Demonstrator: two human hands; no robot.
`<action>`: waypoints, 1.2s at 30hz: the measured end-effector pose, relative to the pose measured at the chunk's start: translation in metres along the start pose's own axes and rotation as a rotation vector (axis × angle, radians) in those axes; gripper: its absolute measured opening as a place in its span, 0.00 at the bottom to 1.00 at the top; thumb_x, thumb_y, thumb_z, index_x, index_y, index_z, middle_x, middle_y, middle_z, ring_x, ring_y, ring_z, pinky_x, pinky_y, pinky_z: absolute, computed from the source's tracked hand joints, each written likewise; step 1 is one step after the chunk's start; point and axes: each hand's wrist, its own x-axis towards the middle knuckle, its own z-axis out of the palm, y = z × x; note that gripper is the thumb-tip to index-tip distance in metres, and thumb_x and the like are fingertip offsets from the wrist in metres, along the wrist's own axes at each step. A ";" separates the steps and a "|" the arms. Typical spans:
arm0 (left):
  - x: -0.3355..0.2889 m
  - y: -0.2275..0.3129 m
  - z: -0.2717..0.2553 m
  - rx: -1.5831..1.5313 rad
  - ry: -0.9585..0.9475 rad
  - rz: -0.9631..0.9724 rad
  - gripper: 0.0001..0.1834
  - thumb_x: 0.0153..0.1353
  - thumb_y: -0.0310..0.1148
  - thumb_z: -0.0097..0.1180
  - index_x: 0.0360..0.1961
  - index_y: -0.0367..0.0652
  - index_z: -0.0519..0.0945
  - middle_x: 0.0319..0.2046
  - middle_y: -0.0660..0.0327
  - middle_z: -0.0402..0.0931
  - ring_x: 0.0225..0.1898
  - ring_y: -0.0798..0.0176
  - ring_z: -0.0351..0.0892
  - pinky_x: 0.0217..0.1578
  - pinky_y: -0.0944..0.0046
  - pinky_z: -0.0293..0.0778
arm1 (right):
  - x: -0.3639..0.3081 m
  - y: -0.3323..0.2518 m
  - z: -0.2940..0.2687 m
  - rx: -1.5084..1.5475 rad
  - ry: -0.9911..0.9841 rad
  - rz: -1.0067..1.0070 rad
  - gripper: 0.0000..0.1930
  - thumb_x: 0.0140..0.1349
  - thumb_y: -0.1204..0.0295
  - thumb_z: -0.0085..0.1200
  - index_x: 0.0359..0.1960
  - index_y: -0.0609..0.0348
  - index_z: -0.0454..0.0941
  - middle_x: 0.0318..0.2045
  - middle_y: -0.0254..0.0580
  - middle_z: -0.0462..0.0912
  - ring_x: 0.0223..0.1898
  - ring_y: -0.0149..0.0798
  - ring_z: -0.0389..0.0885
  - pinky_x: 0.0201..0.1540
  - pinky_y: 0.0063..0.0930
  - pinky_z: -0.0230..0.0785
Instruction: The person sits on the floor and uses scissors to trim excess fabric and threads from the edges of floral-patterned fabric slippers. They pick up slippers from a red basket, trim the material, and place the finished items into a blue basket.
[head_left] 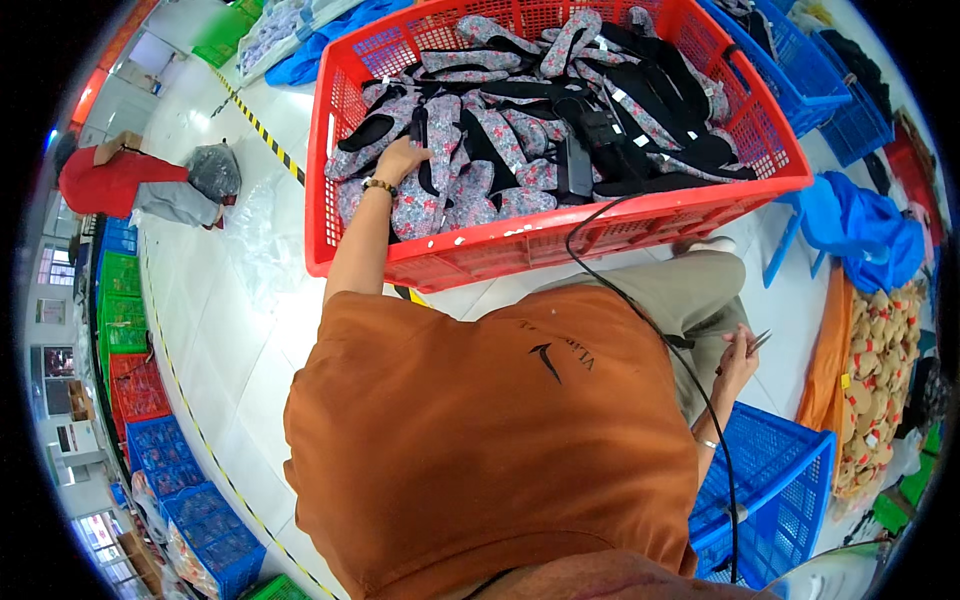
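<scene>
A large red crate point(520, 232) in front of me is heaped with slippers point(490, 140) in grey floral cloth with red flecks and black insides. My left hand point(403, 160) reaches into its near left part, the fingers closed on a floral slipper point(436, 130) with a dark opening. The fingertips are partly hidden among the pile. My right hand point(738, 362) is low on the right beside my knee, closed around a pair of thread snips point(760, 341) whose pointed metal tips stick out past the fingers.
A black box-like device point(575, 167) lies on the slippers, and a black cable point(640, 310) runs past my body. A blue crate point(765, 500) stands at my right, a blue stool point(800, 225) beyond it. Another person point(130, 180) bends over at the far left.
</scene>
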 end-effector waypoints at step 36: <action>-0.232 0.382 0.102 -0.766 -0.610 1.264 0.19 0.46 0.32 0.65 0.38 0.35 0.75 0.32 0.57 0.74 0.31 0.65 0.75 0.35 0.67 0.72 | -0.067 -0.141 0.056 -0.060 0.330 -0.441 0.14 0.53 0.72 0.60 0.37 0.67 0.73 0.27 0.38 0.79 0.28 0.24 0.74 0.30 0.19 0.68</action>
